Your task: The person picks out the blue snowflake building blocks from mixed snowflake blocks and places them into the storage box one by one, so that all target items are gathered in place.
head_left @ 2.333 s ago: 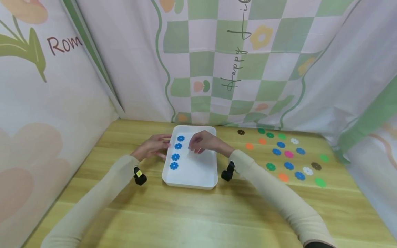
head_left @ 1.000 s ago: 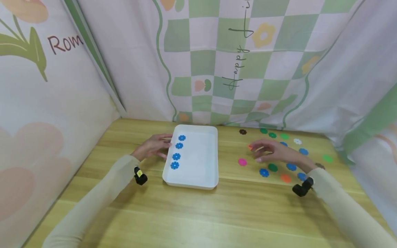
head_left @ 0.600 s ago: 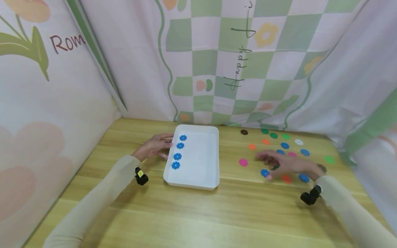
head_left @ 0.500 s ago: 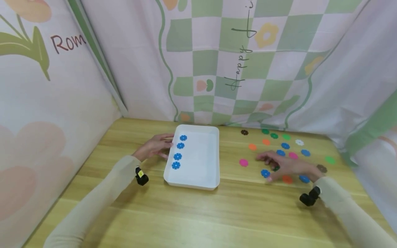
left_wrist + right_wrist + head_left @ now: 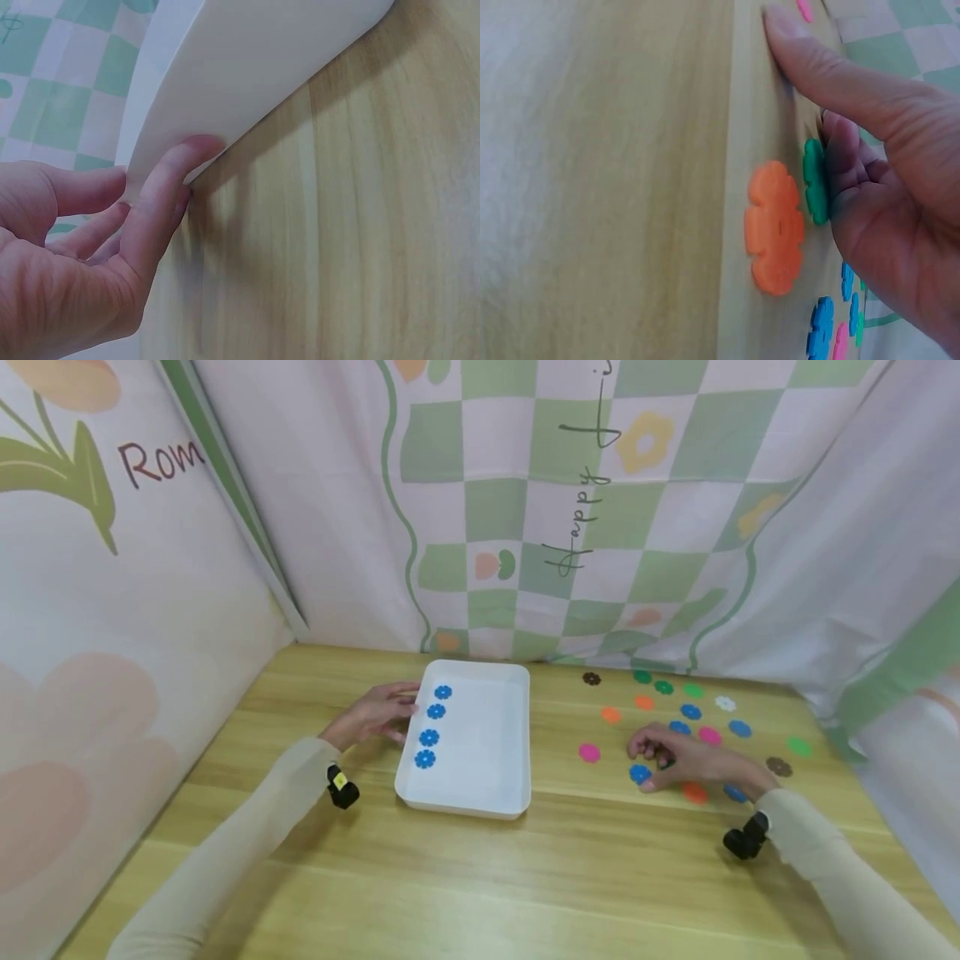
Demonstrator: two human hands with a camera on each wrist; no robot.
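My left hand (image 5: 372,713) rests at the left side of a white tray (image 5: 491,806), with fairly straight fingers touching its wall. In the left wrist view one finger (image 5: 169,169) presses on the outside of that wall. Several blue flower-shaped discs (image 5: 429,737) lie in a column inside the tray. My right hand (image 5: 690,758) is low over scattered discs, its thumb and forefinger pinching a blue flower-shaped disc (image 5: 640,774). That disc is hidden in the right wrist view. Under the palm there is a dark green disc (image 5: 815,181), close to an orange disc (image 5: 775,229).
Loose discs in several colours lie right of the tray, among them a pink disc (image 5: 589,752), an orange disc (image 5: 611,715), a brown disc (image 5: 779,767) and a white disc (image 5: 725,702). A checkered curtain (image 5: 555,510) hangs behind the wooden table (image 5: 480,877).
My right hand went from over the tray to the discs at right. A pink disc and a blue disc shifted left, and finger and thumb closed on the blue one. My left hand stayed put.
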